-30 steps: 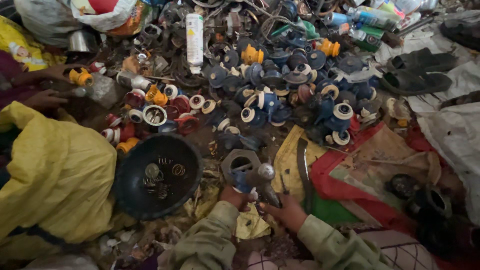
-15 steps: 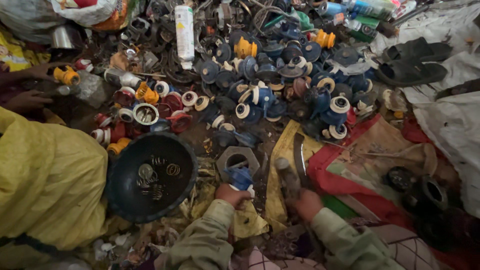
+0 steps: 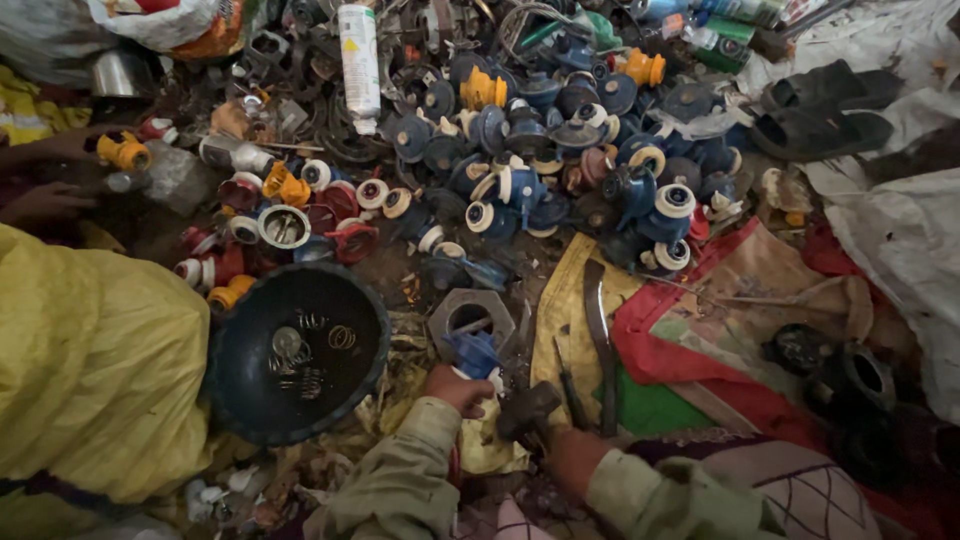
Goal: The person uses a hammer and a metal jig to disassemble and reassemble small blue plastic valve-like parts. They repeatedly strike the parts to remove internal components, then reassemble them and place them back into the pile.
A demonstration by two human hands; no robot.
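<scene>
On the cluttered ground before you, your left hand [image 3: 455, 385] pinches a small blue plastic part [image 3: 474, 352] over a grey hexagonal metal block [image 3: 468, 313], while your right hand [image 3: 570, 455] is clamped around a dark hammer [image 3: 528, 410] just beside it. Left of these sits a black bowl [image 3: 250, 400] holding springs [image 3: 318, 340]. Beyond lies a heap of blue, red and yellow caps [image 3: 560, 170], and 2 black sandals [image 3: 820, 110] rest on pale cloth at the far right.

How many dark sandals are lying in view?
2: a pair of dark rubber sandals at upper right, one behind, the other in front of it, beside the white cloth. More could be hidden under the scrap pile.
</scene>
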